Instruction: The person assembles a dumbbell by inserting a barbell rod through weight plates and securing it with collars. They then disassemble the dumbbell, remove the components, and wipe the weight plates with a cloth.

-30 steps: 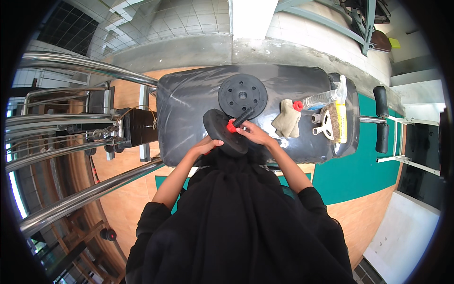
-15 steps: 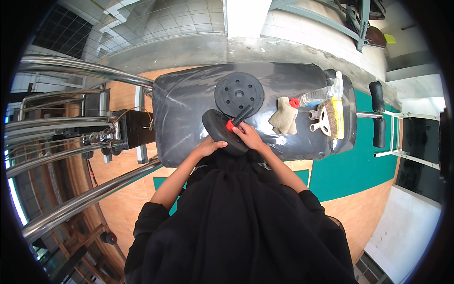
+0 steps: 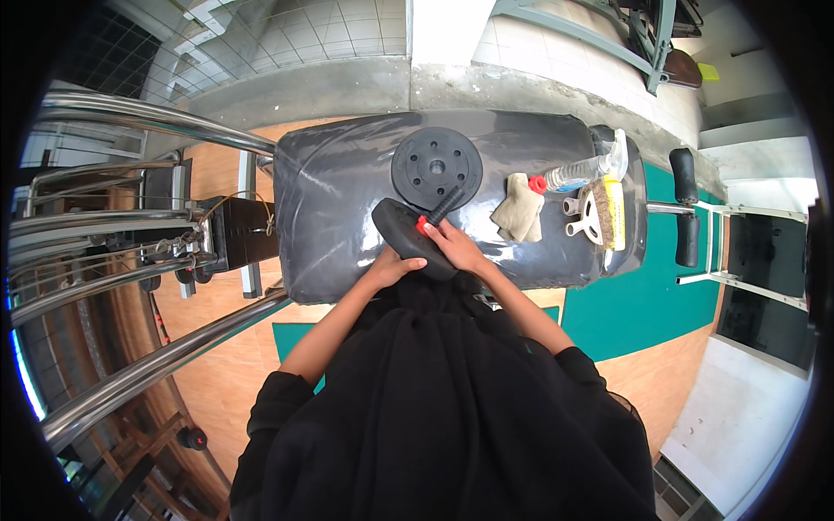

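Black rubber covers the weight plate [image 3: 408,240] that both hands hold at the near edge of the padded bench [image 3: 330,200]. The left hand [image 3: 391,267] cups the plate from below and behind, fingers closed against its rim. The right hand [image 3: 456,247] is closed around a red collar [image 3: 423,226] on the short dumbbell bar [image 3: 445,205] that projects from the plate's centre, up and away from the hands.

Step in hand, as judged from the grip: fitting or removing the collar on the bar while the plate is steadied. Which of the two it is cannot be told. The next move calls for a firm hold on the plate with the left hand while the right turns the collar along the bar.

A second black plate [image 3: 436,167] lies flat just beyond the hands, touching or nearly touching the bar's far end. To the right of the right hand lies a folded beige cloth [image 3: 519,208]. Further right lies a clear spray bottle [image 3: 578,171] on its side, red-collared with a white trigger head; any label is too small to make out. Beside it rests a yellow-backed scrubbing brush [image 3: 604,213].
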`<move>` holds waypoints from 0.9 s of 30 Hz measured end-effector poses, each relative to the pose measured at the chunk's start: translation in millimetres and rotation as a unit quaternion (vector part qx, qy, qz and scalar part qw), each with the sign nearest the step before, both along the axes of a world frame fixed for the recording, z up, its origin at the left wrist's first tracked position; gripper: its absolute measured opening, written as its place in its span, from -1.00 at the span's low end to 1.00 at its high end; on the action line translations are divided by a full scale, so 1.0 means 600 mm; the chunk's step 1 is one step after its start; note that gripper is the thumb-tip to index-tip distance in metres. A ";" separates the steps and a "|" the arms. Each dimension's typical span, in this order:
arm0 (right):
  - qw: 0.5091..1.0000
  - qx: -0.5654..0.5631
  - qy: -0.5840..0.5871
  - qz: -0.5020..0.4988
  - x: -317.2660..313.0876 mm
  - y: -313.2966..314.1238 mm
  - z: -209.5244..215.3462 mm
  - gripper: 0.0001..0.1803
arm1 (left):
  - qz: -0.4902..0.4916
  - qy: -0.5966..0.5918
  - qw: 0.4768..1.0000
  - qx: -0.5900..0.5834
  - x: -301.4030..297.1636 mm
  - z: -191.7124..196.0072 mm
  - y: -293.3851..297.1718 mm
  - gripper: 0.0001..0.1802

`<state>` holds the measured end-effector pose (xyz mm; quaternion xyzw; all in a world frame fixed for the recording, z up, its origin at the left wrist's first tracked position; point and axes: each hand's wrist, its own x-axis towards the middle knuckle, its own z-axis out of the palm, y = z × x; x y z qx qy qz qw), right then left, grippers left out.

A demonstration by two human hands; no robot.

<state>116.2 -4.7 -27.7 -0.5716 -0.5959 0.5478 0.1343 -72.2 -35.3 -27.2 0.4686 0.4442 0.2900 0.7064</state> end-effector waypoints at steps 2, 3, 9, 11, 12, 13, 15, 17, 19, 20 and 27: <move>0.999 -0.030 -0.025 0.002 0.002 0.005 0.007 -0.35 | 0.004 0.011 1.000 -0.001 0.004 -0.008 -0.001 -0.06; 0.998 -0.045 -0.038 0.002 0.001 0.006 0.012 -0.33 | 0.004 0.021 1.000 -0.002 0.007 -0.011 -0.001 -0.05; 0.999 -0.021 -0.039 0.031 0.001 0.006 0.016 -0.32 | -0.025 0.022 0.999 -0.015 -0.006 -0.030 0.002 0.00; 0.999 -0.028 0.006 0.036 0.003 0.012 0.016 -0.34 | -0.042 0.012 0.999 -0.022 -0.010 -0.012 0.005 0.00; 0.998 -0.045 -0.008 0.042 0.002 0.016 0.024 -0.34 | -0.041 0.019 0.999 -0.017 -0.011 -0.008 0.008 0.00; 0.997 -0.062 -0.021 0.048 0.001 0.016 0.030 -0.34 | -0.041 0.026 0.999 -0.012 -0.012 -0.007 0.009 -0.01; 1.000 -0.002 -0.010 0.027 -0.001 0.005 0.015 -0.33 | -0.038 0.015 0.999 0.000 -0.004 -0.007 0.012 -0.01; 1.000 0.010 0.026 -0.006 -0.001 -0.001 0.002 -0.35 | -0.038 0.008 0.999 0.005 0.002 -0.026 0.012 0.01; 0.997 0.028 0.072 0.003 -0.001 -0.008 -0.001 -0.36 | -0.037 0.023 0.998 0.039 0.005 -0.058 -0.002 0.04; 0.995 0.038 0.094 0.006 -0.001 -0.009 0.004 -0.37 | -0.038 0.030 0.997 0.056 0.009 -0.059 -0.004 0.06; 0.999 0.013 0.047 -0.005 0.007 -0.013 0.007 -0.38 | -0.073 0.063 0.993 0.061 0.019 -0.053 -0.002 0.15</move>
